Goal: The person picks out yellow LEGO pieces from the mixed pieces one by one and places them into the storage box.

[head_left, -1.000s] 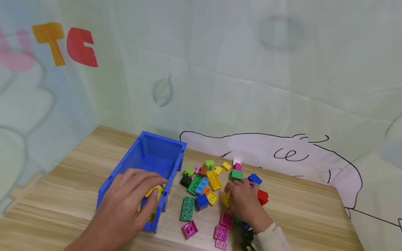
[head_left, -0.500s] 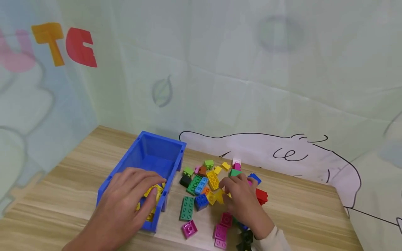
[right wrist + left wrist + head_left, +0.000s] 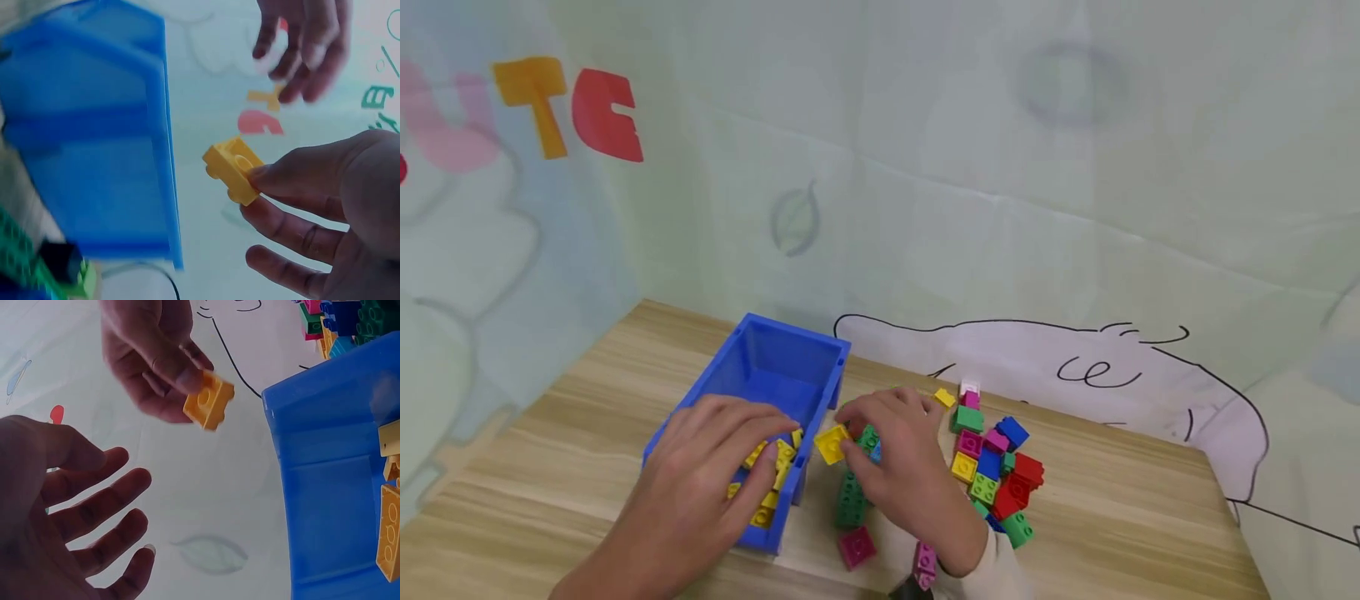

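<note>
Between the thumb and fingers of my right hand [image 3: 904,471] is a small square yellow toy brick [image 3: 831,444], held just right of the blue bin's rim. The right wrist view shows the brick [image 3: 232,170] pinched near its edge, studs facing the bin. My left hand [image 3: 688,487] hovers over the near part of the blue bin [image 3: 786,375], its fingers loosely bent and holding nothing. In the left wrist view the left hand [image 3: 87,506] has its fingers spread apart. Several yellow bricks [image 3: 782,457] lie in the bin, partly hidden behind the left hand.
A mixed pile of bricks [image 3: 992,465], red, blue, green and pink, lies right of my right hand. Nearer are a dark green brick [image 3: 851,502] and a magenta brick [image 3: 857,547]. A printed cloth backdrop [image 3: 985,242] stands behind the wooden table [image 3: 1120,508].
My right hand has lifted the yellow brick from the pile and carried it left toward the bin. The left hand has stayed over the bin. The head view has shifted slightly.
</note>
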The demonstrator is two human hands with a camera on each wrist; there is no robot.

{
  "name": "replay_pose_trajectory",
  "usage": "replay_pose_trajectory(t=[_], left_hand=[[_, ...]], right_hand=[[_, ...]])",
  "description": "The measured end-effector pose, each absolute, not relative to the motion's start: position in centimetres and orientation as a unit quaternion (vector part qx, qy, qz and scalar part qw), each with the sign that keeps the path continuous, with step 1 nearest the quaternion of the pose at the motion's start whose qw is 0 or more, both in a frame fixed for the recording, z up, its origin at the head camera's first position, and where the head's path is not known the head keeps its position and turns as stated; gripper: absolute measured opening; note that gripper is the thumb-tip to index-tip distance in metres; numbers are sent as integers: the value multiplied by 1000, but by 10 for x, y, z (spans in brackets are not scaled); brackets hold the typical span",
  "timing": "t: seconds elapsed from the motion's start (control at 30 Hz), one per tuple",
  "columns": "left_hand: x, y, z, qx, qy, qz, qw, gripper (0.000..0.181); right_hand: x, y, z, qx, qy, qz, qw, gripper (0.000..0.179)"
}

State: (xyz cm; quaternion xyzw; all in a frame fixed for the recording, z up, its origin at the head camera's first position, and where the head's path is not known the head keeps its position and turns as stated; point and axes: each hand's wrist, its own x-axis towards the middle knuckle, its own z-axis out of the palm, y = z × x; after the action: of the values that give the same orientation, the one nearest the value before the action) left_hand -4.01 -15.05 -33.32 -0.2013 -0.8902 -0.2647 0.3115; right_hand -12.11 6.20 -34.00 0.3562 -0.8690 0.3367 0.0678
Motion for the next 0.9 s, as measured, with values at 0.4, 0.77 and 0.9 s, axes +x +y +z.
replay_pose_trajectory(t=[0.4, 0.77, 0.9], left_hand=[[-40, -156, -333, -215, -872, -257, 356, 45], [-42, -154, -335, -221, -864, -260, 371, 45], [-42, -155, -336, -214, -872, -268, 349, 44]], right_hand=[[-120, 11, -359, 397, -861, 307, 81, 15], [-117, 21, -361, 386, -870, 280, 122, 25], [-118, 38, -353, 368, -868, 311, 120, 25]])
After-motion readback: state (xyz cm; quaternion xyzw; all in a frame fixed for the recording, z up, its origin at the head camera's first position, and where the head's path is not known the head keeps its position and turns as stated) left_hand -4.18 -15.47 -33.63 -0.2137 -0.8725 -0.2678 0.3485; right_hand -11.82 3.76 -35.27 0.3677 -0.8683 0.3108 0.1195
